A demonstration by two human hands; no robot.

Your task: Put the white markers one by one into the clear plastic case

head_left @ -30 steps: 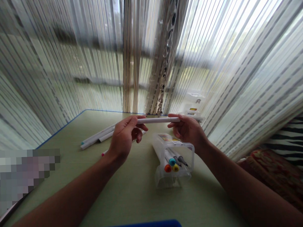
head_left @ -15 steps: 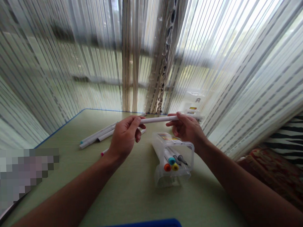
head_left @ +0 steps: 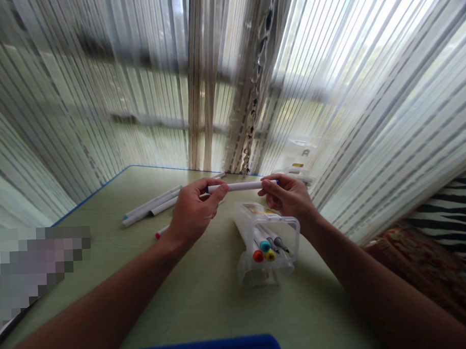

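The left hand (head_left: pixel 196 209) and right hand (head_left: pixel 289 195) pinch a white marker (head_left: pixel 244 186); I'd hold it level, clear of the case (head_left: pixel 243 230) near the right.

On my remote feed, a marker (head_left: pixel 243 186) spans the space between the left hand (head_left: pixel 194 209) and the right hand (head_left: pixel 289 195), above the bench (head_left: pixel 191 298). Before them, nearer my camera, I see a case (head_left: pixel 244 230) on the bench, with several pens (head_left: pixel 264 245) in it. Loose pens (head_left: pixel 152 203) lie left of the left hand; a lone pen (head_left: pixel 221 175) lies behind it, near the far edge. A container (head_left: pixel 304 177) sits behind the right hand, before the curtain (head_left: pixel 150 121).
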